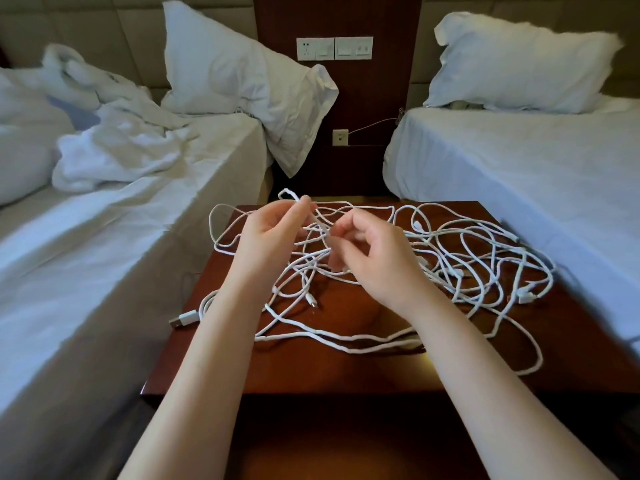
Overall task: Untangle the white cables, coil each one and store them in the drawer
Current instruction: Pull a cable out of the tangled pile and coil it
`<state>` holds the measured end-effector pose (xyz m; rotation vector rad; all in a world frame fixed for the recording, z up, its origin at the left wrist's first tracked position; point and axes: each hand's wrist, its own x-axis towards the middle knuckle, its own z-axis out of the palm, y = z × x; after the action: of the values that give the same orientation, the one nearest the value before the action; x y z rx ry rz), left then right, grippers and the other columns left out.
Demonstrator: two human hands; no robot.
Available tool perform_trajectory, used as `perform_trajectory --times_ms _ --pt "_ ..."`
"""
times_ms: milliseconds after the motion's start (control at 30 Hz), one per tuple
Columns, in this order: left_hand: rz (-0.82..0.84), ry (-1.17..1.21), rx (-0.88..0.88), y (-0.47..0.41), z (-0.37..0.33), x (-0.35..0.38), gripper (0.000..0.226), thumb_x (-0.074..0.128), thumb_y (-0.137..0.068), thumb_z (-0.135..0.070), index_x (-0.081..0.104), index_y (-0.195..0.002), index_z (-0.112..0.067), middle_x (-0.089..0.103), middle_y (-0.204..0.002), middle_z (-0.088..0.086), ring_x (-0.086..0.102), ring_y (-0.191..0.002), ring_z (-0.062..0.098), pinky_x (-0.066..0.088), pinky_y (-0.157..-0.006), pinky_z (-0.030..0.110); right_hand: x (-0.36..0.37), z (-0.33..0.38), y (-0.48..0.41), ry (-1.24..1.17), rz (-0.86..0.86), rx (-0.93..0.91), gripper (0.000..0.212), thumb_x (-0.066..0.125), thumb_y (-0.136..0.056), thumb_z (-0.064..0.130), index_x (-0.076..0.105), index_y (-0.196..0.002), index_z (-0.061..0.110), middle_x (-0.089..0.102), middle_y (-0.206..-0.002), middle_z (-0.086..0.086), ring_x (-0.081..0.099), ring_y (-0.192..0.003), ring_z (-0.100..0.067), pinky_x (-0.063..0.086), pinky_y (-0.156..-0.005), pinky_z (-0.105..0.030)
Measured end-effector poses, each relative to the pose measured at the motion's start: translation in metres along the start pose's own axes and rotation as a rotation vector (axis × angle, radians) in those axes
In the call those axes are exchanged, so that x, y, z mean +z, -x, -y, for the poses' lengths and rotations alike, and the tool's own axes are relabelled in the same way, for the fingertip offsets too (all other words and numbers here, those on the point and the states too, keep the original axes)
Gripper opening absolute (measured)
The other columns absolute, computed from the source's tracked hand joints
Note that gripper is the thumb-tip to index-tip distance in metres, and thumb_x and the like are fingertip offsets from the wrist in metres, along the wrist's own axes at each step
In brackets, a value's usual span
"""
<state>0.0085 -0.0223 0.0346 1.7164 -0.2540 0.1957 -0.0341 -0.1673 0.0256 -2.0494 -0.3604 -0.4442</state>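
A: Hands first. How many, and what's the grip?

B: Two, both raised over the tangle. The left hand [270,237] pinches a lifted loop [287,194] between thumb and forefinger, with the other fingers loosely curled. The right hand [377,261] has its fingers curled in and pinches a strand [320,225] just beside the left fingertips.

A: Cable count?

B: Can't tell. The white cables [460,258] are one knotted heap with strands crossing everywhere. Several plug ends show, and one USB plug [184,319] lies at the left edge.

A: Where's the heap?

B: On the dark wooden nightstand [311,372], spread from its left edge to its right.

A: Around it?

B: Two beds, left bed [104,254] and right bed [519,168], with the nightstand between them. Two pillows, left pillow [225,71] and right pillow [519,64]. One crumpled duvet [121,143] on the left bed.
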Motion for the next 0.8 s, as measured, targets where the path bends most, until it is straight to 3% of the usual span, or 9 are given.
perform_trajectory --times_ms 167,233,300,400,500,633,800 --pt "-0.01 -0.141 0.043 0.003 0.0 0.01 0.027 0.053 -0.095 -0.023 0.066 -0.073 -0.025 0.061 -0.065 -0.006 0.057 -0.071 0.013 0.051 -0.074 0.042 -0.005 -0.008 -0.001 0.118 0.094 -0.012 0.004 0.066 -0.091 0.012 0.067 -0.09 0.016 0.071 -0.079 0.007 0.067 -0.075 -0.003 0.053 -0.074 -0.02" --pt "0.026 -0.191 0.056 0.005 -0.004 0.011 0.032 0.048 -0.098 -0.022 0.064 -0.071 -0.018 0.063 -0.067 0.008 0.058 -0.068 0.026 0.052 -0.071 0.047 -0.013 -0.011 -0.002 0.06 0.01 0.005 0.008 0.063 -0.092 0.011 0.068 -0.094 0.018 0.071 -0.082 0.007 0.067 -0.078 -0.004 0.054 -0.074 -0.019" --pt "0.12 -0.189 0.066 0.007 -0.008 0.008 0.034 0.045 -0.1 -0.02 0.06 -0.071 -0.012 0.062 -0.056 0.006 0.062 -0.064 0.035 0.051 -0.062 0.044 -0.019 -0.015 -0.004 0.046 -0.135 -0.033 0.014 0.062 -0.092 0.01 0.065 -0.103 0.019 0.069 -0.09 0.008 0.065 -0.083 -0.003 0.052 -0.072 -0.015" --pt "0.316 -0.186 0.042 0.012 -0.014 0.005 0.03 0.046 -0.1 -0.019 0.056 -0.072 -0.011 0.048 -0.041 -0.004 0.055 -0.042 0.019 0.045 -0.052 0.027 -0.023 -0.022 -0.007 0.2 -0.295 -0.2 0.039 0.064 -0.09 0.008 0.058 -0.127 0.019 0.06 -0.118 0.004 0.057 -0.104 -0.004 0.046 -0.085 -0.012" --pt "0.44 -0.163 0.04 0.016 -0.017 0.007 0.03 0.047 -0.099 -0.021 0.057 -0.072 -0.013 0.041 -0.041 -0.01 0.04 -0.039 0.009 0.045 -0.053 0.026 -0.025 -0.031 -0.01 0.39 -0.292 -0.365 0.039 0.062 -0.089 0.014 0.062 -0.128 0.016 0.056 -0.132 -0.004 0.05 -0.121 -0.014 0.039 -0.101 -0.016" --pt "0.546 -0.101 0.037 0.018 -0.02 0.007 0.03 0.048 -0.098 -0.026 0.058 -0.073 -0.012 0.04 -0.044 -0.01 0.039 -0.044 0.009 0.047 -0.058 0.027 -0.028 -0.036 -0.01 0.409 -0.239 -0.429 0.028 0.051 -0.094 0.022 0.073 -0.105 0.009 0.07 -0.111 -0.003 0.059 -0.114 -0.018 0.042 -0.097 -0.017" --pt "0.733 0.047 -0.027 0.02 -0.024 0.001 0.038 0.043 -0.099 -0.032 0.058 -0.069 -0.012 0.042 -0.052 -0.004 0.045 -0.052 0.016 0.051 -0.062 0.027 -0.033 -0.031 -0.008 0.302 -0.308 -0.414 0.022 0.052 -0.098 0.019 0.07 -0.1 0.007 0.065 -0.079 0.002 0.061 -0.075 -0.008 0.047 -0.067 -0.019"
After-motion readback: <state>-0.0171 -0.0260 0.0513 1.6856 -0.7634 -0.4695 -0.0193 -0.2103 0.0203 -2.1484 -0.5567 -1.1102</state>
